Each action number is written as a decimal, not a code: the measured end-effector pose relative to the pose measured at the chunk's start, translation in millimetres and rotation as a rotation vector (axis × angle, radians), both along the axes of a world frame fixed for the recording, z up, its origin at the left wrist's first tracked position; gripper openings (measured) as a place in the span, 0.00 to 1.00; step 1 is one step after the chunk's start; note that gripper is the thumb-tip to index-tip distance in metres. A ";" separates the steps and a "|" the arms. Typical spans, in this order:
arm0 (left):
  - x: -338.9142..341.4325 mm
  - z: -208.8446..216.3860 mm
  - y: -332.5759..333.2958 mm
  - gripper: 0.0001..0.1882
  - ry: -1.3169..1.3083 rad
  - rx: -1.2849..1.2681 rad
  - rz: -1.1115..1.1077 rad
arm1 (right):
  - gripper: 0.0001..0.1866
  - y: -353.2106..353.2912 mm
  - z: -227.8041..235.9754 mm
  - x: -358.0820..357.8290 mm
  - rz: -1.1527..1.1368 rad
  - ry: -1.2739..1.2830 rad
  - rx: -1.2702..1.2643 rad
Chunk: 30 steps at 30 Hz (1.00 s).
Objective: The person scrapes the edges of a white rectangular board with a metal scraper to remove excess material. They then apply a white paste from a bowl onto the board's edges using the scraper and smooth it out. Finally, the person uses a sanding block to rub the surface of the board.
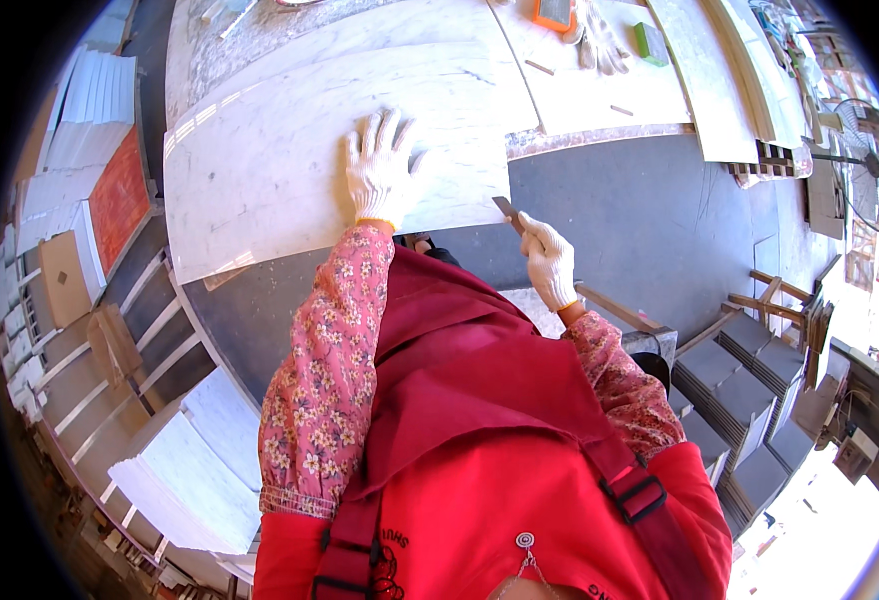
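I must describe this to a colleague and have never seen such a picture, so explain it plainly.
No robot here: these are a person's own gloved hands. The single picture comes from a wide camera on their head, looking down, so edges bend and their red clothing fills the bottom. The left hand lies, fingers spread, on a white slab. The right hand grips a flat-bladed tool near the slab's right front corner. Farther back, an orange item and a green block lie on the pale work surface.

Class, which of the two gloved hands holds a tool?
The right hand, gripping a flat tool; the left hand lies spread on the white slab.
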<state>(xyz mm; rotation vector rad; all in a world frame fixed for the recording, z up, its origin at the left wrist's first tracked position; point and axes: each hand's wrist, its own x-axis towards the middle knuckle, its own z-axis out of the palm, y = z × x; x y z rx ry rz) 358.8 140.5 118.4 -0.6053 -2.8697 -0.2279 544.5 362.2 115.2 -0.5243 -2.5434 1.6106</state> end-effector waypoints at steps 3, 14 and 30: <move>1.5 -2.1 -3.5 0.28 -0.028 0.008 -0.014 | 0.15 -0.1 6.5 9.6 0.037 -0.074 -0.028; 3.5 -4.2 -5.6 0.29 -0.052 -0.006 0.000 | 0.17 11.8 23.3 22.3 0.004 -0.060 -0.140; -1.1 -8.2 -1.6 0.30 -0.030 0.015 0.028 | 0.12 -9.8 -4.7 -20.9 0.033 0.092 0.202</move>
